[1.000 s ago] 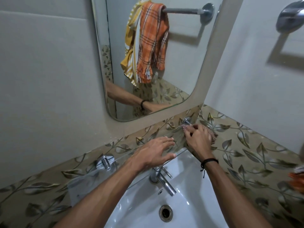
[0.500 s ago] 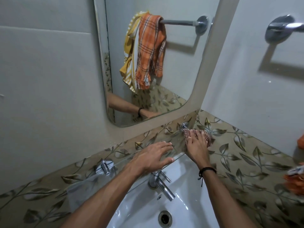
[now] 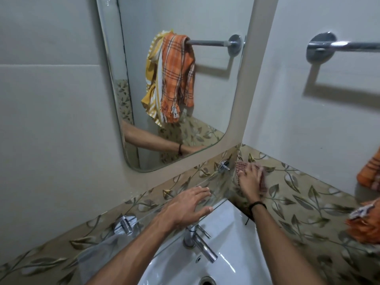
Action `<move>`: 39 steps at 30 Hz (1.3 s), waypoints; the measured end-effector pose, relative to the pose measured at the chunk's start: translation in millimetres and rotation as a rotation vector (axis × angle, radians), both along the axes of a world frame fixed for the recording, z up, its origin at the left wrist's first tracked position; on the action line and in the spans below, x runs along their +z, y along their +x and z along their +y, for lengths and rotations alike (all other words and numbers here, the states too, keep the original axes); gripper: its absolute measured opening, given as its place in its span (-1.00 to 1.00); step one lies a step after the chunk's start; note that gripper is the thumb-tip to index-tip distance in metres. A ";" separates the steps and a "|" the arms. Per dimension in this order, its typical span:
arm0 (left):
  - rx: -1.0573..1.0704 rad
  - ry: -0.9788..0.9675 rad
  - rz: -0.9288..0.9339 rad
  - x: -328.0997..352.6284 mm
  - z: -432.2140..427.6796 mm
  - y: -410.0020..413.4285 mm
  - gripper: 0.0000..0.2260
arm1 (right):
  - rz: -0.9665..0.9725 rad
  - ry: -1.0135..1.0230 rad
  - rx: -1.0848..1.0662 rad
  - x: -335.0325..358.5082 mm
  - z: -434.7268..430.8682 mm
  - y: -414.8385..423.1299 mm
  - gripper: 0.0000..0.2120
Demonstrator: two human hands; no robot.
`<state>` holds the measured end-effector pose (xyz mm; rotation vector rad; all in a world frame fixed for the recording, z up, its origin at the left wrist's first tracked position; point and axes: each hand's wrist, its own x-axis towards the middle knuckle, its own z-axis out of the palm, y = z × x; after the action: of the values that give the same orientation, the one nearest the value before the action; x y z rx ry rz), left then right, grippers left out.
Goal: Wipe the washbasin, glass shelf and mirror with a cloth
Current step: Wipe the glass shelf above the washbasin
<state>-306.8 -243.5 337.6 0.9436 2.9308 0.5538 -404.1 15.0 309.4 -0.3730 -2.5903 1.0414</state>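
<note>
**At shelf's right end: right grip flat on cloth, left grip flat on glass**

Right grip point(image 3: 249, 179): bare hand, fingers straight and slightly spread, pressing the cloth point(image 3: 240, 166) flat. No curl round it. Fingers point up and left toward the wall corner. Dark band on the wrist.

Cloth: red-and-white check, just right of the chrome bracket point(image 3: 224, 166), at the corner where the leaf tile point(image 3: 298, 200) meets the back wall. Long axis runs upper left to lower right, roughly in line with the forearm. Mostly hidden under the hand; only the top-left corner and a strip along the right edge show. Hand and cloth are motion-blurred, so can't tell whether the cloth sits on the end of the glass or on the tile beside it.

Left grip point(image 3: 185, 208): fingers straight and together, palm down on the glass shelf point(image 3: 219, 187), thumb tip at the front edge. Holds nothing.

Shelf: long axis runs lower left to upper right along the back wall, above the washbasin point(image 3: 232, 229). Glass is clear, so its outline is hard to trace; its left part fades out past the second bracket point(image 3: 125, 224).

Tap point(image 3: 202, 246) stands under the left wrist, spout pointing lower right. Drain point(image 3: 207, 281) is cut off by the bottom edge.

Mirror point(image 3: 205, 99): top cut off; shows the right forearm and towels on a rail.
</note>
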 end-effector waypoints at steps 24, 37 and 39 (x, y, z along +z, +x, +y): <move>0.022 0.013 -0.035 -9.6 -1.0 -8.0 -0.42 | 0.347 -1.909 -0.129 -5.9 -22.0 19.6 -0.54; 0.031 -0.005 -0.038 -6.5 1.7 -6.1 -0.44 | 0.018 -1.690 -0.210 -7.7 19.7 -45.3 -0.67; 0.036 0.006 -0.046 -6.4 1.7 -5.6 -0.44 | 0.048 -1.744 -0.110 -4.2 14.5 -36.8 -0.77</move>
<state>-312.4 -241.8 331.2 0.8681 2.9125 0.5785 -440.9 29.5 305.2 -0.7466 -0.8994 2.8290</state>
